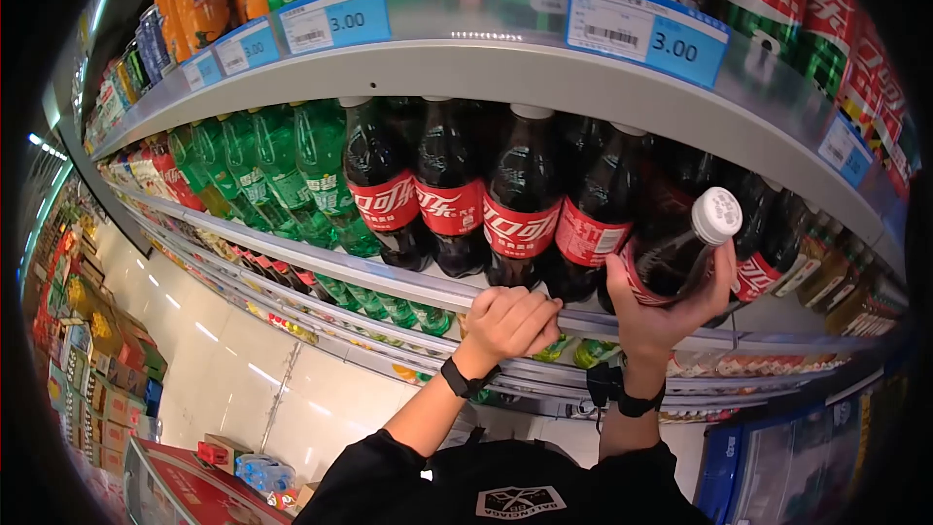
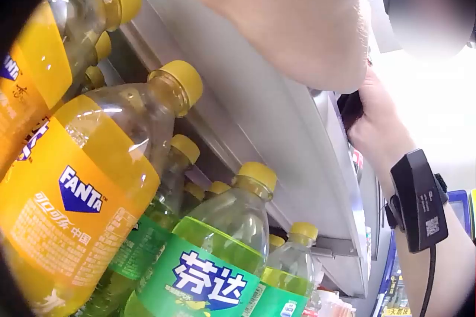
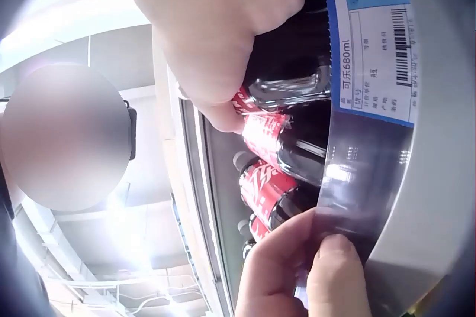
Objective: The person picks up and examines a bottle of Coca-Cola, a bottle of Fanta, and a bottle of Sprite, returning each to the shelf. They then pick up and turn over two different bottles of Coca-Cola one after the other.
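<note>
My right hand (image 1: pixel 661 316) grips a cola bottle (image 1: pixel 671 258) with a white cap and red label, tilted at the front of the shelf. Its thumb is on the left side and its fingers are on the right. To the left, my left hand (image 1: pixel 510 321) holds the shelf's front edge (image 1: pixel 389 282) with curled fingers; in the right wrist view, its thumb (image 3: pixel 338 272) lies over the clear price strip (image 3: pixel 364 153). Several upright cola bottles (image 1: pixel 525 199) stand behind the hands. The held bottle's base is hidden by the right hand.
Green soda bottles (image 1: pixel 326 175) line the shelf to the left. Above, a curved shelf edge (image 1: pixel 466 73) with price tags juts over the bottles. The left wrist view shows Fanta bottles (image 2: pixel 82 198) on a lower shelf. Floor stock (image 1: pixel 262 472) lies at lower left.
</note>
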A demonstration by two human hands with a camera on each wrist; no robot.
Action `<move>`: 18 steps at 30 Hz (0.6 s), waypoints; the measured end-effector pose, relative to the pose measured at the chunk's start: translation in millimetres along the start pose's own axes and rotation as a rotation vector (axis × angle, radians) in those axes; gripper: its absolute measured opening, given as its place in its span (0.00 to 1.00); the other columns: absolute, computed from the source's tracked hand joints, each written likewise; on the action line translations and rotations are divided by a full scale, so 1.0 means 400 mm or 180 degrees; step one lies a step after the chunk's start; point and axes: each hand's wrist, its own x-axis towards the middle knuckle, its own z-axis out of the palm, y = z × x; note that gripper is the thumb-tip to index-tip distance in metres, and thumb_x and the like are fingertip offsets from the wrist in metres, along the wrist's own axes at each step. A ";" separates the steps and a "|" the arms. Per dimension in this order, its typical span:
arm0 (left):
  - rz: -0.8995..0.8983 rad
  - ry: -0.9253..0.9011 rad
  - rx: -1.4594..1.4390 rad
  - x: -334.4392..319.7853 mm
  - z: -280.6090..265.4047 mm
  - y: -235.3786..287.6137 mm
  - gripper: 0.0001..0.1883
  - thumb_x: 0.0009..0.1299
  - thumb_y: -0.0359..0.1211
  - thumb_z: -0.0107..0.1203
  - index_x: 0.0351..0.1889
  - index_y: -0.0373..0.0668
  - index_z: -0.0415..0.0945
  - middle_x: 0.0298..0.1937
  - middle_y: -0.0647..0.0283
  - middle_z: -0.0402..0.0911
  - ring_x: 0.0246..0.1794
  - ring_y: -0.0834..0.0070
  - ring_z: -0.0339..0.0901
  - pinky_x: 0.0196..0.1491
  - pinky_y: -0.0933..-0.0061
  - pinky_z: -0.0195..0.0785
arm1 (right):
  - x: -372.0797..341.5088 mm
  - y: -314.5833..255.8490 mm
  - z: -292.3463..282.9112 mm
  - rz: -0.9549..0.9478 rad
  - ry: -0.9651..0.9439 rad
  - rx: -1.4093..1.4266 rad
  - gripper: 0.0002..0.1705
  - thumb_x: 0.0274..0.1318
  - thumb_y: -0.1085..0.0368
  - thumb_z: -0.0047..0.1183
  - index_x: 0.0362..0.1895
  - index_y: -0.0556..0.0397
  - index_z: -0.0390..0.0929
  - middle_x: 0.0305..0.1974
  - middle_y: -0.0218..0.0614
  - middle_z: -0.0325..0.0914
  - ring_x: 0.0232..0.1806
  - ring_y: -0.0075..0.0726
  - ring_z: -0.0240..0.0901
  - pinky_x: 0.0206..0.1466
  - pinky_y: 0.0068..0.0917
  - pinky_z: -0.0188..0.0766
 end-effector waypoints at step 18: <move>-0.0005 0.0036 -0.0232 -0.022 -0.014 -0.004 0.14 0.60 0.32 0.64 0.45 0.46 0.85 0.44 0.66 0.86 0.43 0.69 0.83 0.50 0.68 0.75 | 0.141 -0.042 -0.047 -0.0278 -0.1173 -0.1998 0.26 0.65 0.58 0.62 0.64 0.55 0.76 0.62 0.50 0.75 0.65 0.61 0.71 0.78 0.61 0.51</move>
